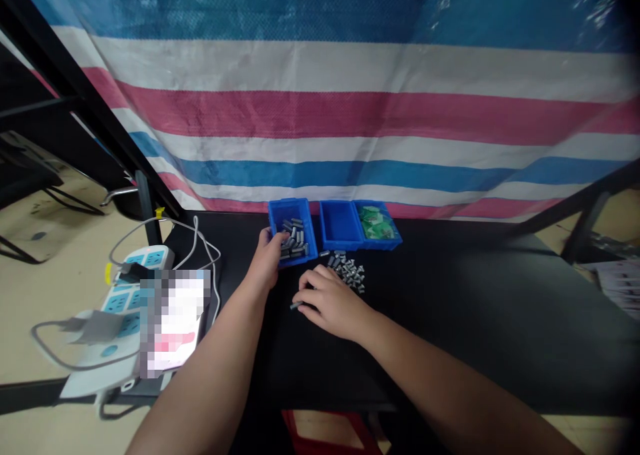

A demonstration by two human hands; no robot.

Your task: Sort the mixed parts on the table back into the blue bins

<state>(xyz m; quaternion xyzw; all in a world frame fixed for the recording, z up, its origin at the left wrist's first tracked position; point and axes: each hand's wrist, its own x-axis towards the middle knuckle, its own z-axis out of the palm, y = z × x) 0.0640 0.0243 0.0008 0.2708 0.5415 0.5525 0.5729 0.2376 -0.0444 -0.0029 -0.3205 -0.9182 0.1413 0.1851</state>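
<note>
Striped tarp (350, 108) of blue, white and pink behind a black bench (475, 322). Three blue bins at the back edge: left bin (280, 215) holding small grey metal pieces, middle bin (340, 227) bare, right bin (387, 238) with green packets (374, 223). Loose pile of grey pieces (347, 268) just in front of the bins. Left hand (265, 258) at the left bin's near edge, fingers curled over its rim. Right hand (333, 302) resting palm down beside the pile, fingertips pinching one grey piece (296, 305). White power strip (133, 288) and cables off to the left.
</note>
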